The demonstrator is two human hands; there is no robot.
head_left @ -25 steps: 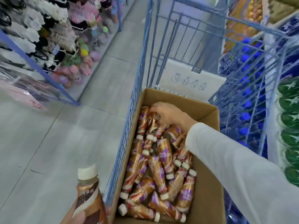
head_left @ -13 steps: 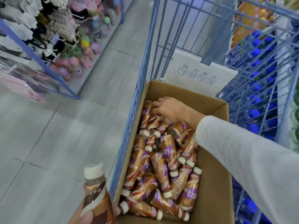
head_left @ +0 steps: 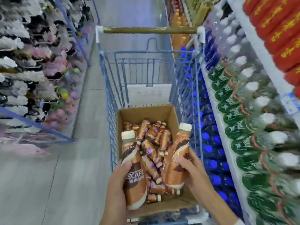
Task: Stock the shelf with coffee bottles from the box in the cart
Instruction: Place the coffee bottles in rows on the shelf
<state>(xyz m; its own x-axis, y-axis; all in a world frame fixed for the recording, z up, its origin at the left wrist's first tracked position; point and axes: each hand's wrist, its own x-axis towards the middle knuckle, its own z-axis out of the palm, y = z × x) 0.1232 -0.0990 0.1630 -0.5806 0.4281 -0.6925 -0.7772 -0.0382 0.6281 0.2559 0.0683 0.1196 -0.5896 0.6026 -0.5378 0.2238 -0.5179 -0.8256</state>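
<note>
My left hand (head_left: pixel 117 184) grips a brown coffee bottle (head_left: pixel 134 169) with a cream cap, held upright over the near left corner of the box. My right hand (head_left: pixel 191 169) holds a second coffee bottle (head_left: pixel 177 158), tilted slightly right, above the box's right side. Below both, the open cardboard box (head_left: pixel 146 112) sits in the blue wire cart (head_left: pixel 112 114) and holds several more coffee bottles (head_left: pixel 151 143) lying jumbled on their sides.
A drinks shelf (head_left: pixel 243 111) runs along the right with blue-capped, green-labelled and red-packed bottles close beside the cart. A white carton (head_left: pixel 149 95) stands behind the box. On the left, a rack of hanging accessories (head_left: pixel 32 70) borders the grey floor aisle (head_left: pixel 48 176).
My right hand has come out of the box holding a bottle. My left hand has raised its bottle beside it. The view has swung right and forward along the cart.
</note>
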